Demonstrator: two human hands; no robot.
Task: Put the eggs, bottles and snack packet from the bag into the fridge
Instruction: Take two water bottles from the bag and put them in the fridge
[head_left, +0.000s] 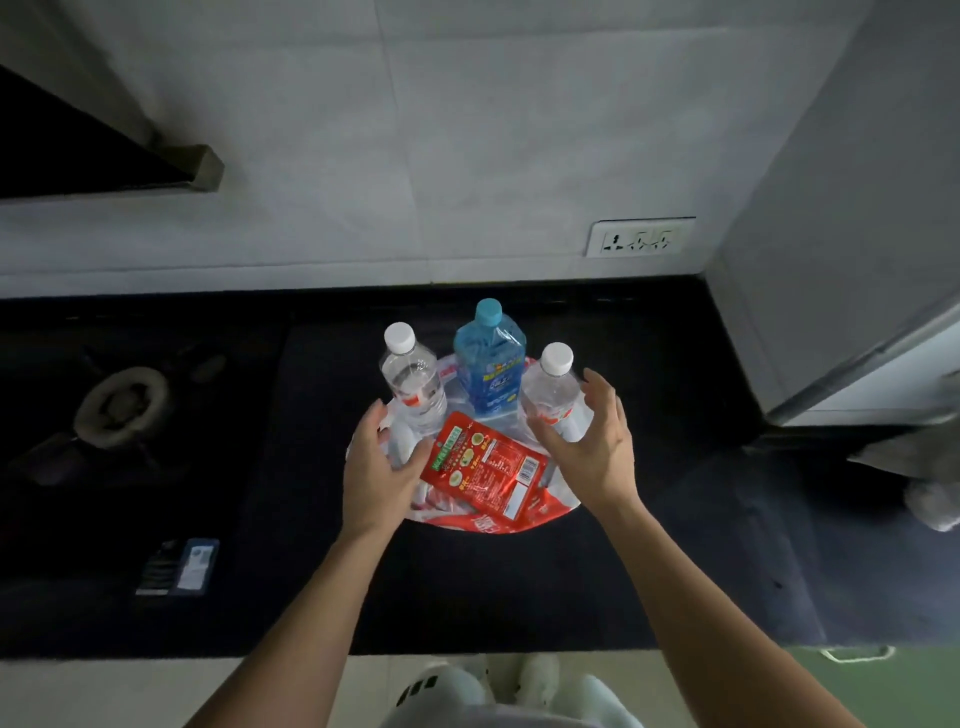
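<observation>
Head view looks down on my two bare hands over a black stone counter (467, 597). My left hand (376, 467) is spread open, palm turned inward, at the left side of a crumpled red-and-white plastic bag (483, 522) that lies near the middle of the counter, closer to its back edge than its front. My right hand (592, 441) is open too, fingers curved, at the bag's right side, gripping nothing. Three bottles stand upright on the bag: a clear plastic water bottle with a white cap (413, 384) on the left, a blue-tinted bottle with a light blue cap (489, 364) behind and between, and a second clear bottle with a white cap (553, 397) on the right, just beside my right fingers. A shiny red snack packet (485, 470) lies flat in front of the bottles, between my hands. I cannot make out any eggs. A gas burner ring (122, 405) sits toward the counter's left end, and a small dark printed packet (179, 566) lies near the front left. A white socket plate (640, 238) is on the wall behind, and a grey fridge (831, 234) stands at the counter's right end.
</observation>
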